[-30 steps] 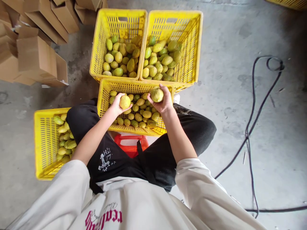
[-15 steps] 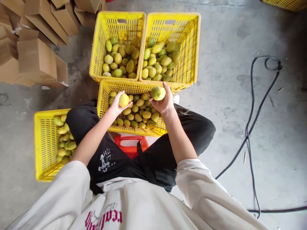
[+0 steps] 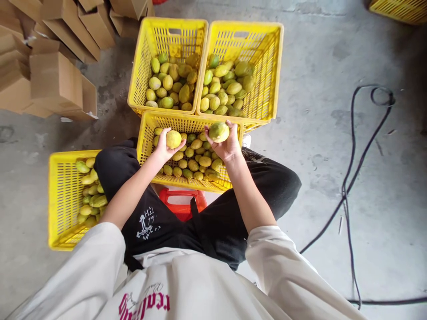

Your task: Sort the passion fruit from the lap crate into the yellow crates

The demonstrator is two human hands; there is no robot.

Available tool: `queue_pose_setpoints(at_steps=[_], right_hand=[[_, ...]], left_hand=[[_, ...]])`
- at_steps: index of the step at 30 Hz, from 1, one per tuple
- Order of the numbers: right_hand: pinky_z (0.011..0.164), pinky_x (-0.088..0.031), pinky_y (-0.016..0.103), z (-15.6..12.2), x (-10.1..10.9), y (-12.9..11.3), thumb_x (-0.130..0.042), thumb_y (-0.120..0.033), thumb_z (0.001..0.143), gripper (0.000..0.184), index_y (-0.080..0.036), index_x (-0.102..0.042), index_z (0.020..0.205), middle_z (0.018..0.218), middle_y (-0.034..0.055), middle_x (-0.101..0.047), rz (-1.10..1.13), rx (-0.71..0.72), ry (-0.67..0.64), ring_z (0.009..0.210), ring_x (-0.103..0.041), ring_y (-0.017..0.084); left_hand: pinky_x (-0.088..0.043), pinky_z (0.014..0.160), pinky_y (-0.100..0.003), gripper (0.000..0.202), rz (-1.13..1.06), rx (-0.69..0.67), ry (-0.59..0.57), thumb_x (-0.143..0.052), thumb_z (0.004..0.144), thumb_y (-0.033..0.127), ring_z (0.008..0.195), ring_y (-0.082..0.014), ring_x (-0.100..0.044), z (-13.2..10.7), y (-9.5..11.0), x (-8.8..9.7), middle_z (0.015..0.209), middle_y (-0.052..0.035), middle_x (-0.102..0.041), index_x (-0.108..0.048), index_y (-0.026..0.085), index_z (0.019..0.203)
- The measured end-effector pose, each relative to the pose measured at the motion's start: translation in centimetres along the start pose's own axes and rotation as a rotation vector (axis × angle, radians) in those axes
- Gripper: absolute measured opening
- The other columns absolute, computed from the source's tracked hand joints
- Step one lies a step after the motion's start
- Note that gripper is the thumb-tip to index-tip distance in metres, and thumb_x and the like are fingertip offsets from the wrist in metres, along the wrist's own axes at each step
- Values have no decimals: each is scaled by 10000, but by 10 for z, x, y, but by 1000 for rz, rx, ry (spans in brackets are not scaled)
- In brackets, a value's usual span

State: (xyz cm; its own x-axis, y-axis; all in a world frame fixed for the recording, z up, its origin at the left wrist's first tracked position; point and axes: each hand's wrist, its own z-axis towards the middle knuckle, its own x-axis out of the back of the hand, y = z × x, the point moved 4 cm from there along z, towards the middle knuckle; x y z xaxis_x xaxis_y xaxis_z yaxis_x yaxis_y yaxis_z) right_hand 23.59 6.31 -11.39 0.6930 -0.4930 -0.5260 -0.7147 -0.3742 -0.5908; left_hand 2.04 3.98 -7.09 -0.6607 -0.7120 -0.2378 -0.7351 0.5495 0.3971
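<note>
My left hand [image 3: 163,147] holds a round yellow lemon-like fruit [image 3: 173,139] between thumb and fingers. In my right hand [image 3: 232,147] lies a greener lemon-like fruit [image 3: 219,132], gripped with its pale tip turned up. Both hands hover over a yellow slatted crate [image 3: 141,143] between my knees, where many yellow-green oval fruits [image 3: 192,165] cover the bottom. Beyond it stand a back left crate [image 3: 140,73] and a back right crate [image 3: 267,75], side by side and each partly filled with similar fruits.
Another yellow crate [image 3: 63,200] with longer fruits sits by my left knee. A red plastic seat [image 3: 182,212] shows between my legs. Cardboard boxes [image 3: 55,82] are piled at the upper left. A black cable [image 3: 358,164] lies looped on the concrete floor at right.
Both hands keep hold of their fruits. The fruit in my right hand has turned slightly, and the fingers have shifted a little. The whole view has moved a bit.
</note>
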Motion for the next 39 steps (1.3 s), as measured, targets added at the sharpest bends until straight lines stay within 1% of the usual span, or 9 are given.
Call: queue_pose_setpoints(at_steps=[5, 9, 13, 16, 21, 25, 28, 32, 39], right_hand=[[1156, -780, 583, -4, -4, -7, -1086, -722, 784, 598, -364, -668, 1017, 1060, 71, -828, 16, 70, -53, 1566, -759, 404], [1215, -724, 582, -6, -8, -10, -976, -769, 859, 527, -356, -732, 1077, 1119, 74, -842, 42, 86, -114, 1626, -711, 376], [1012, -826, 524, -11, -13, -8, -1041, -751, 862, 567, -363, -723, 1125, 1199, 46, -856, 77, 51, -140, 1461, -843, 343], [874, -843, 488, -14, -12, -7, -1074, -774, 844, 612, -347, -709, 1085, 1119, 44, -858, 112, 0, -115, 1292, -896, 346], [684, -756, 346, -9, -3, -6, -986, -843, 925, 610, -307, -711, 1023, 921, 50, -813, 44, -119, -115, 1020, -878, 296], [487, -611, 262, -8, -4, -6, -1004, -898, 918, 673, -304, -702, 1010, 898, 43, -822, 31, -156, -132, 761, -762, 218], [494, -610, 244, -12, -10, -5, -1054, -827, 934, 626, -309, -718, 1030, 931, 36, -841, 40, -137, -145, 717, -717, 179], [609, -702, 326, -13, -13, -2, -1083, -738, 953, 548, -333, -723, 1029, 869, 0, -788, -1, -108, -136, 780, -770, 223], [646, -722, 361, -4, -6, 1, -1058, -798, 935, 623, -318, -663, 974, 806, -3, -730, -21, -105, -100, 823, -800, 254]], left_hand=[[-773, 765, -296, 401, 27, 30, 19, -977, 1092, 610, 957, -284, -914, -1, 0, 0, 970, -43, -782, -774, 291, 1224], [-738, 686, -286, 429, 54, 51, -44, -962, 1086, 638, 848, -285, -914, -3, -1, -2, 891, -35, -771, -783, 279, 1236], [-755, 736, -334, 372, 72, 45, -71, -936, 1099, 581, 770, -279, -884, -5, -2, -5, 846, -24, -774, -797, 262, 1233], [-744, 783, -335, 233, 77, 14, -63, -862, 1122, 472, 726, -243, -829, -6, 0, -4, 833, -14, -777, -823, 262, 1216], [-610, 641, -249, 181, 101, -7, -118, -692, 1153, 333, 637, -194, -736, -5, 2, -6, 788, -17, -748, -842, 231, 1141], [-668, 691, -259, 169, 90, -12, -149, -790, 1112, 371, 656, -193, -769, -3, 2, -7, 805, 0, -772, -844, 246, 1213], [-720, 762, -287, 204, 75, -21, -144, -819, 1127, 416, 691, -199, -800, 1, 2, -6, 833, 7, -785, -839, 265, 1264], [-726, 816, -294, 163, 51, -31, -120, -782, 1173, 400, 739, -205, -818, 5, 3, -3, 858, -7, -791, -845, 258, 1220], [-725, 851, -291, 209, 53, -30, -104, -691, 1206, 364, 749, -200, -821, 3, 2, -3, 844, -21, -790, -850, 234, 1168]])
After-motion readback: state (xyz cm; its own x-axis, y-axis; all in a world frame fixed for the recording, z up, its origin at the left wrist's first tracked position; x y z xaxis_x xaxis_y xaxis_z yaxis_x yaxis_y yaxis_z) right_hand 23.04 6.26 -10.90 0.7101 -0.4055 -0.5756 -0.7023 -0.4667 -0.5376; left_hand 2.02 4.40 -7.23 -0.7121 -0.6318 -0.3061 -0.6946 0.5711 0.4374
